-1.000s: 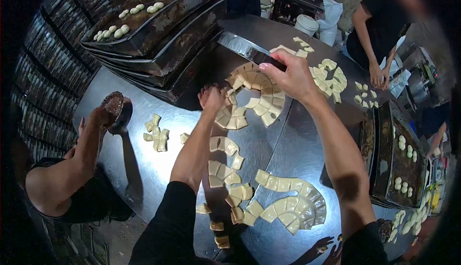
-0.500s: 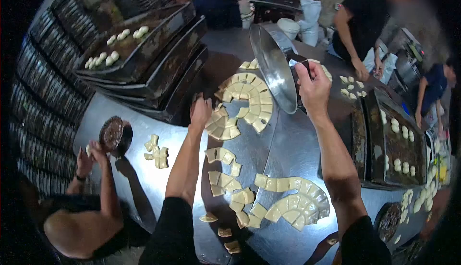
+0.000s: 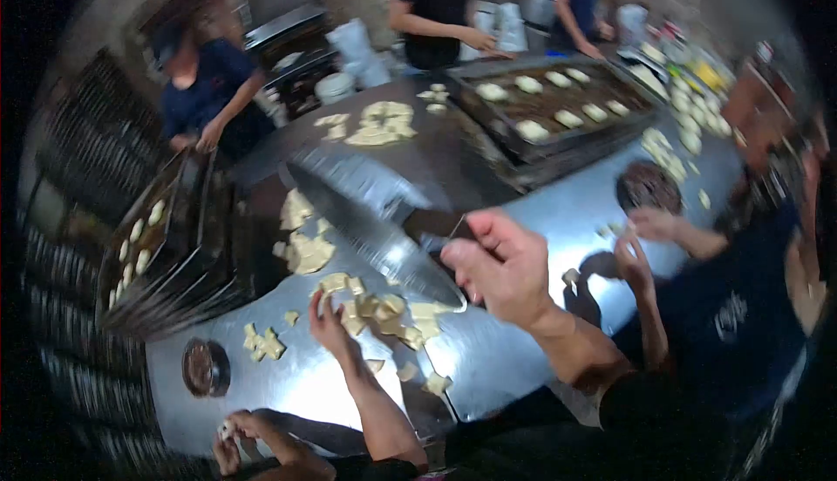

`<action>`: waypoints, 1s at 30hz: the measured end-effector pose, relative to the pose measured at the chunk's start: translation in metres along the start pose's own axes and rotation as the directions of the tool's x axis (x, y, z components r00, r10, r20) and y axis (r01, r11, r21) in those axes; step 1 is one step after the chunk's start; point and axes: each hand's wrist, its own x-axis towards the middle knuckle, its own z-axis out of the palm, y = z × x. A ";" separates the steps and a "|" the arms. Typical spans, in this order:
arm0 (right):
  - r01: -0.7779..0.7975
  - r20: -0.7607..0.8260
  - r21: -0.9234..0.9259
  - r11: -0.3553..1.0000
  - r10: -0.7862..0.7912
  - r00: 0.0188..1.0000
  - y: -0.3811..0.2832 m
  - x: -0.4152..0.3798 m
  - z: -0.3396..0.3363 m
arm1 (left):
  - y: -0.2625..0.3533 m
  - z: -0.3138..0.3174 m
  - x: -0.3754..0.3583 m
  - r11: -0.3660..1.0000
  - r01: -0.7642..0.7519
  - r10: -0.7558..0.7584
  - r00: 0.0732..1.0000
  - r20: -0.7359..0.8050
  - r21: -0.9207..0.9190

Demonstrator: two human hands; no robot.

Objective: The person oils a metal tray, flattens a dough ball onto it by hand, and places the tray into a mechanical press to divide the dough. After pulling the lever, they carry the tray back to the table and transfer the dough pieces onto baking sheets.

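My right hand point(image 3: 510, 267) is closed round the dark handle of a wide, shiny metal pan point(image 3: 353, 215), which is tilted over the metal table. My left hand point(image 3: 336, 328), fingers apart, reaches to the edge of a scattered heap of cut pale dough pieces point(image 3: 384, 311). Part of that heap lies under the pan's lower edge in this view. Left of the pan is another patch of cut dough point(image 3: 309, 253), partly hidden behind it. A few joined dough pieces point(image 3: 264, 342) lie to the left of my left hand.
A dark baking tray point(image 3: 558, 102) with dough balls stands at the back right, stacked trays point(image 3: 205, 228) at the left. Bowls of dark filling sit at the right point(image 3: 649, 189) and front left point(image 3: 205, 368). Other people's hands work at the right point(image 3: 641, 259) and bottom left point(image 3: 240, 437).
My view has swung to the right. The pan is lower, closer over the dough, in my right hand. My left hand has moved to the loose dough pieces and its fingers have spread.
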 end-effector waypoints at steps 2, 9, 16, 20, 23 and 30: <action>0.013 0.011 -0.108 0.994 -0.012 1.000 -0.022 -0.062 -0.016 | -0.001 -0.015 -0.012 0.999 -0.040 0.039 0.999 -0.032 -0.027; 0.046 0.128 -0.280 0.959 -0.010 0.992 -0.072 -0.259 -0.084 | 0.006 -0.072 -0.063 0.957 -0.271 0.265 0.962 0.069 0.102; -0.236 0.096 -0.440 0.866 0.307 0.947 -0.102 -0.439 -0.191 | 0.045 -0.020 -0.238 0.952 -0.248 -0.012 0.556 0.831 0.180; -0.336 -0.116 -0.637 0.694 0.344 0.932 -0.115 -0.557 -0.270 | -0.020 0.030 -0.386 0.882 -0.236 -0.449 -0.166 0.878 0.407; -0.530 -0.455 -0.665 0.527 0.277 0.846 -0.128 -0.638 -0.332 | -0.127 0.067 -0.530 0.842 -0.393 -0.532 -0.482 0.697 0.371; -0.650 -0.887 -0.340 0.680 -0.003 0.461 -0.189 -0.718 -0.449 | -0.244 0.152 -0.809 0.587 -0.060 -0.643 -0.640 0.420 0.807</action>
